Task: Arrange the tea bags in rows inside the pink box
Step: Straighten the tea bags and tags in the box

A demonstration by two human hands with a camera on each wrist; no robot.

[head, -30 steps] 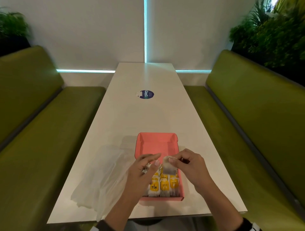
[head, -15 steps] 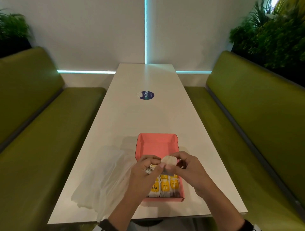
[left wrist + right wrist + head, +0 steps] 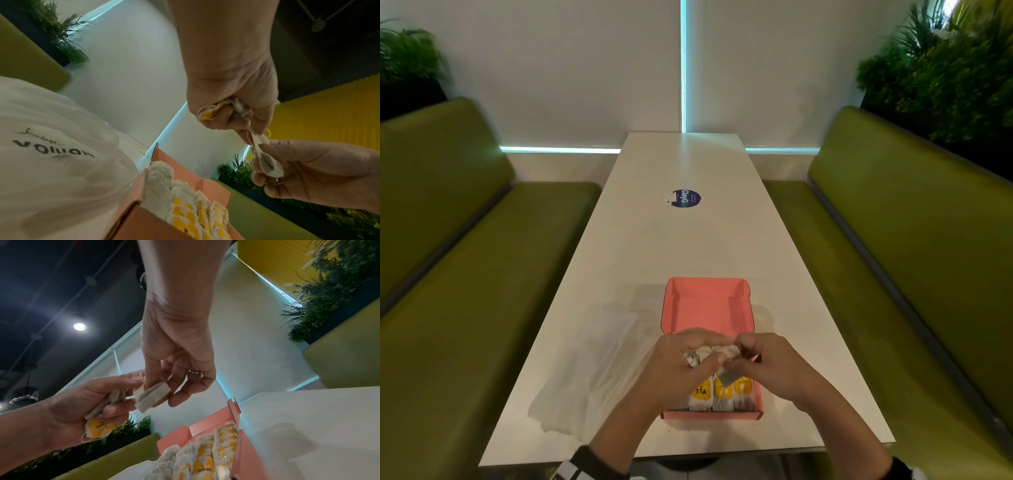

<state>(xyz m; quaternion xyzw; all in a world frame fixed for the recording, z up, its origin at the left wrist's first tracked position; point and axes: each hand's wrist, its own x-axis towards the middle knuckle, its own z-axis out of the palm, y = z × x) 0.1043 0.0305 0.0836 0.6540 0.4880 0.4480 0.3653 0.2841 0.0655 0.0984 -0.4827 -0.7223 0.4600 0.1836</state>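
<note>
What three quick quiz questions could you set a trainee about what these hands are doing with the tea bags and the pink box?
1. True or false: the right hand pinches a single tea bag above the pink box.
2. Which part of the box has no tea bags yet? A) the near end B) the far end C) neither
3. Fill in: the left hand grips a small bunch of tea bags, and beside the box, on that hand's side, lies a clear plastic ____.

Key: 1 true; 2 B; 3 bag. The packed rows sit at the near end, with yellow tags showing.
</note>
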